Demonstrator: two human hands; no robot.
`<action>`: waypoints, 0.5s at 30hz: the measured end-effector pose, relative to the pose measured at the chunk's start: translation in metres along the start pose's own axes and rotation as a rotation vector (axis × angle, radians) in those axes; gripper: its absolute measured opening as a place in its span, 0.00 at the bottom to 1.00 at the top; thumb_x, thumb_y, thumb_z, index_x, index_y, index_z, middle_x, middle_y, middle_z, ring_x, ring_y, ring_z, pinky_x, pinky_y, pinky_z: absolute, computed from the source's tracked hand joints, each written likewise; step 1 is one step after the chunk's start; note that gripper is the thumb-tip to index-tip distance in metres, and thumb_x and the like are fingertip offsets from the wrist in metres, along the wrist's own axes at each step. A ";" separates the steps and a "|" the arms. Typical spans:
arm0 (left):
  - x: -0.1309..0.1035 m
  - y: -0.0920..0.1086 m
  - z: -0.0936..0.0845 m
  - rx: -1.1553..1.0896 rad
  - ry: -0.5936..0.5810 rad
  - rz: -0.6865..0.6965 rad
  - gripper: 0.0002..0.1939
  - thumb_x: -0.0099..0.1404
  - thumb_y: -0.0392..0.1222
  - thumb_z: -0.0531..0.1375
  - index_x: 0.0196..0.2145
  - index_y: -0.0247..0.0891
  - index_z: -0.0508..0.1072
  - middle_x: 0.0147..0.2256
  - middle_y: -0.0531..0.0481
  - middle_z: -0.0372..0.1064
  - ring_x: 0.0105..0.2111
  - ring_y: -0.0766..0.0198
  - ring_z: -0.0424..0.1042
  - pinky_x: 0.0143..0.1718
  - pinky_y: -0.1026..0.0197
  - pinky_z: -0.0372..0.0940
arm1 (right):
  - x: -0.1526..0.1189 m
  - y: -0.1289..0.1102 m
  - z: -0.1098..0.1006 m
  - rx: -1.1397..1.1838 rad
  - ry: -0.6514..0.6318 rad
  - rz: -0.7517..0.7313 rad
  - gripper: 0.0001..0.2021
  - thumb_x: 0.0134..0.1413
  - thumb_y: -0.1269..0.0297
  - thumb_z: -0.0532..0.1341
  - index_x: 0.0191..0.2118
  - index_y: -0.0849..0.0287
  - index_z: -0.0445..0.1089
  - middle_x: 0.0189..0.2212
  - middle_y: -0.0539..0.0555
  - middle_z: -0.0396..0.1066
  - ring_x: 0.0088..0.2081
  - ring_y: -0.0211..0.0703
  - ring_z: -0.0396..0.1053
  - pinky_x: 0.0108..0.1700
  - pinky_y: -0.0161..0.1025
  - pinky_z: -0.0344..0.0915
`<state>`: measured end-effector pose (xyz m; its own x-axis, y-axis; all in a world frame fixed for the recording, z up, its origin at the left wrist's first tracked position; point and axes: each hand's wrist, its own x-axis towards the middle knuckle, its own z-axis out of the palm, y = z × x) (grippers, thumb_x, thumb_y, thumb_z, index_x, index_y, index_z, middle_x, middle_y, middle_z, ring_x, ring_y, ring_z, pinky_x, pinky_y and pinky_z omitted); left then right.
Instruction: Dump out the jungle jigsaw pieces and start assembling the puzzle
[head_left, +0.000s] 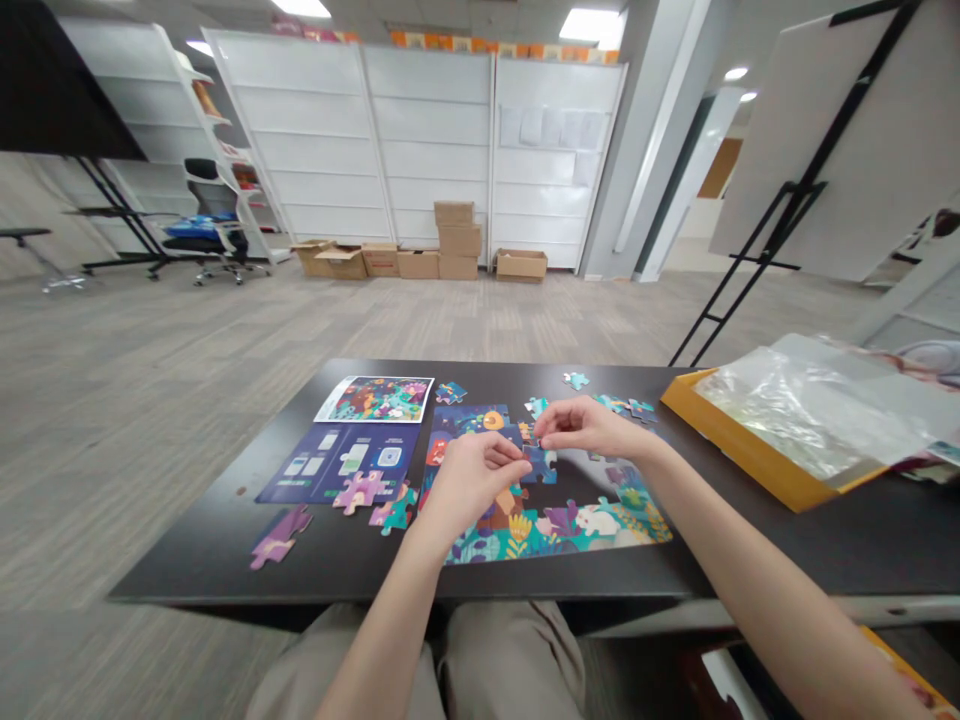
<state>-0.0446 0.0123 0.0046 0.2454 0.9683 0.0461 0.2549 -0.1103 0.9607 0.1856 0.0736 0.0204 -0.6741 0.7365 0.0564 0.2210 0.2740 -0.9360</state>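
Observation:
A partly assembled jigsaw puzzle [480,550] lies on the black table, its bottom and left sides joined into a colourful picture. Over its middle, my left hand [480,475] is closed, with thumb and fingertips at the left edge of a dark blue puzzle piece [541,466]. My right hand [589,428] meets the same piece from above right, its thumb and forefinger pinched at the upper edge. Whether that piece lies flat or is slightly raised, I cannot tell. The fingers partly cover the puzzle's centre.
Loose pieces [360,491] lie to the left, and others [576,380] beyond the puzzle. A picture sheet [379,400] rests on the far left of the table [202,550]. At the right stands a yellow box [780,470] with clear plastic in it.

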 end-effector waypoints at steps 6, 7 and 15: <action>-0.008 0.000 -0.005 0.227 -0.187 0.062 0.05 0.62 0.40 0.65 0.34 0.39 0.81 0.32 0.48 0.82 0.33 0.59 0.81 0.36 0.61 0.72 | -0.001 -0.002 -0.002 -0.204 -0.170 0.049 0.17 0.58 0.49 0.67 0.37 0.61 0.77 0.30 0.50 0.74 0.31 0.37 0.67 0.35 0.35 0.63; -0.009 0.000 -0.006 0.289 -0.196 0.081 0.06 0.63 0.41 0.64 0.35 0.40 0.82 0.34 0.49 0.82 0.34 0.59 0.80 0.37 0.62 0.71 | -0.001 -0.001 -0.002 -0.219 -0.194 0.055 0.17 0.58 0.49 0.67 0.37 0.61 0.77 0.29 0.50 0.74 0.30 0.37 0.67 0.34 0.34 0.62; -0.013 -0.003 -0.012 0.582 -0.187 0.160 0.10 0.64 0.39 0.61 0.39 0.45 0.83 0.40 0.51 0.82 0.38 0.58 0.78 0.38 0.63 0.66 | -0.001 0.006 0.000 -0.199 -0.259 0.101 0.17 0.58 0.48 0.66 0.36 0.60 0.76 0.28 0.49 0.73 0.29 0.37 0.67 0.33 0.34 0.63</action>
<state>-0.0595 0.0022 0.0046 0.4689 0.8798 0.0774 0.6553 -0.4054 0.6374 0.1879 0.0751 0.0145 -0.7925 0.5919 -0.1471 0.4120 0.3417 -0.8447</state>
